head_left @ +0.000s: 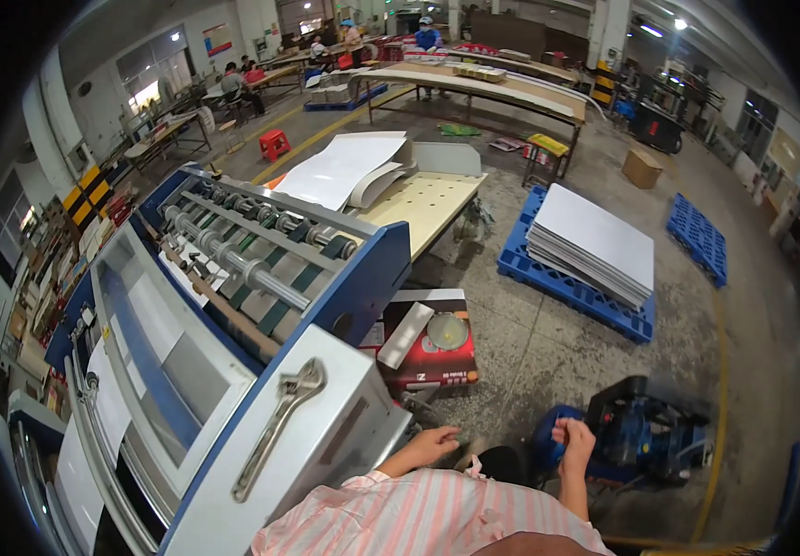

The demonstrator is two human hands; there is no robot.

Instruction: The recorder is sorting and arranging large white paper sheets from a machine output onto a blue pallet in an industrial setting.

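My left hand (426,447) hangs in front of my body beside the machine's grey side housing (326,422), fingers loosely stretched to the right, nothing seen in it. My right hand (576,441) is raised to the right, its fingers curled in; what they hold, if anything, is hidden. An adjustable wrench (275,435) lies on the housing, apart from both hands. Left of it stands the blue-framed machine (377,283) with rollers (251,273). White sheets (340,171) rest over its perforated cream outfeed board (428,208), some curling at the edge.
A red box (455,366) with a round dish (447,331) on it stands beyond the housing. A blue pallet (516,264) carries stacked white sheets (594,241). Dark blue machinery (645,431) sits by my right hand. Long tables (474,83) and people (428,39) are far off.
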